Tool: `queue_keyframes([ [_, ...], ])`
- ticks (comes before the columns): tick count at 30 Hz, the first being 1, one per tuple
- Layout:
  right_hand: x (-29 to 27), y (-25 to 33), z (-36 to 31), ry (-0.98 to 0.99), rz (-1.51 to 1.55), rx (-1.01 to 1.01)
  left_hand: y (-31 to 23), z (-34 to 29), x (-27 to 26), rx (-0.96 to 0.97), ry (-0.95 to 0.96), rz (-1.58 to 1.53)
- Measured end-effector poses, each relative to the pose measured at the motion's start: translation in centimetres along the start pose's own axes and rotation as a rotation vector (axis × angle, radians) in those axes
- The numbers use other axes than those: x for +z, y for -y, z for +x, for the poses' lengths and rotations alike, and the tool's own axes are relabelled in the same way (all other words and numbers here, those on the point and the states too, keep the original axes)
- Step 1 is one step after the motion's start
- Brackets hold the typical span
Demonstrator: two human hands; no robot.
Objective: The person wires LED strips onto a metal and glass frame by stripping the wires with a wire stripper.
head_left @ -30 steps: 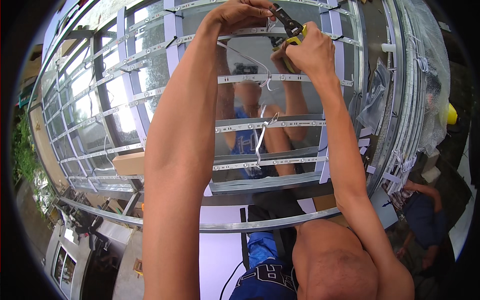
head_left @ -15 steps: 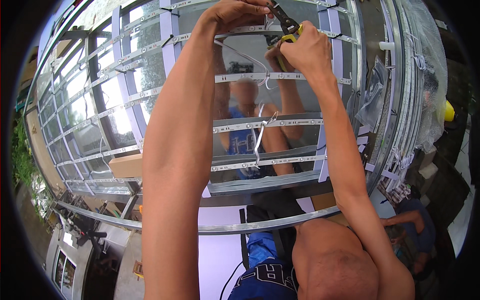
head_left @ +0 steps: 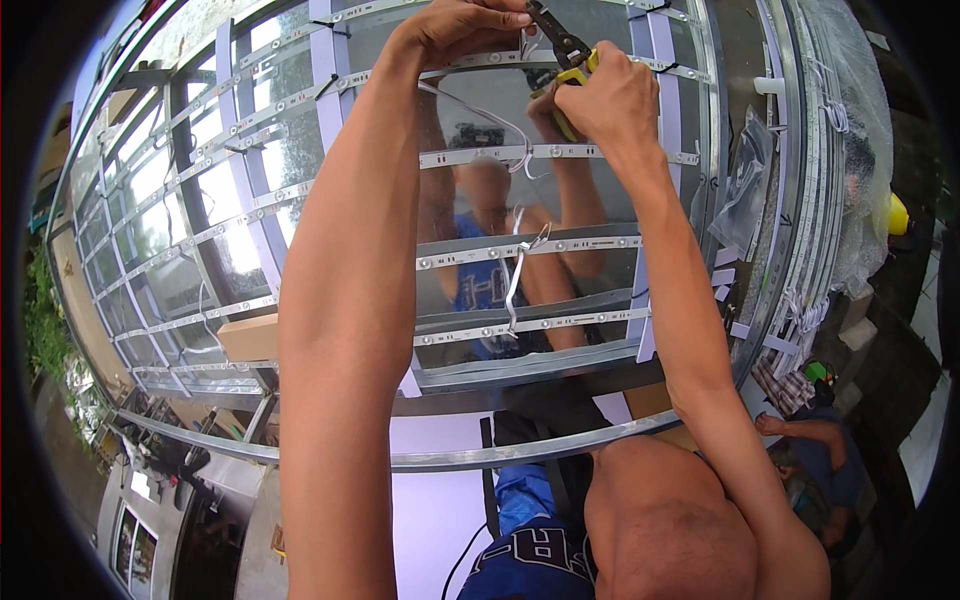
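My right hand (head_left: 612, 95) is closed round the yellow-and-black handles of a wire stripper (head_left: 562, 42), whose dark jaws point up and left. At the top edge my left hand (head_left: 462, 28) is closed, fingertips pinched beside the jaws. A thin white wire (head_left: 526, 45) shows just under those fingertips; its end between fingers and jaws is too small to make out. Both hands are over a metal frame with rows of white LED strips (head_left: 565, 152). White wire (head_left: 490, 112) loops down between strips, and another wire (head_left: 516, 275) joins two lower strips.
Glossy sheet (head_left: 590, 205) behind the strips reflects me. A galvanised frame edge (head_left: 500, 455) crosses in front of my body. Metal bars and clear plastic wrap (head_left: 865, 220) lie on the right. A cardboard piece (head_left: 250, 338) is at left; another person (head_left: 825, 450) sits at lower right.
The hands and the wire stripper have shifted slightly left and up in the picture, with the same grip. At lower right the other person's arm has moved.
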State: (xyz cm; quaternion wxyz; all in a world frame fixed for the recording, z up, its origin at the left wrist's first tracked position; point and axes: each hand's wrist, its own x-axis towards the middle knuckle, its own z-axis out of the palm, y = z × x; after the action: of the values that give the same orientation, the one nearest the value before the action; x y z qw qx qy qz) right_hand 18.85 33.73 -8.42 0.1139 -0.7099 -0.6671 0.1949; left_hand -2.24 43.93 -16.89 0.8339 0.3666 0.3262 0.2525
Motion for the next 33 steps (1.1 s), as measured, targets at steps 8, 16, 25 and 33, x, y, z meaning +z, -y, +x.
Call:
queue_keyframes([
  [8,-0.6,0.5,-0.2,-0.079,-0.001,-0.001,0.4,0.5,-0.2,0.014,0.024,-0.009],
  [16,-3.3,1.6,-0.2,-0.342,0.265,0.180,0.2,0.7,-0.4,-0.056,-0.040,0.073],
  [25,-12.6,-0.9,1.7,-0.309,0.074,0.021,-0.7,-0.4,0.7,-0.029,-0.005,0.158],
  [33,-3.6,0.0,-3.2,0.185,0.184,0.244,-0.4,-0.3,-0.1,-0.009,0.018,0.259],
])
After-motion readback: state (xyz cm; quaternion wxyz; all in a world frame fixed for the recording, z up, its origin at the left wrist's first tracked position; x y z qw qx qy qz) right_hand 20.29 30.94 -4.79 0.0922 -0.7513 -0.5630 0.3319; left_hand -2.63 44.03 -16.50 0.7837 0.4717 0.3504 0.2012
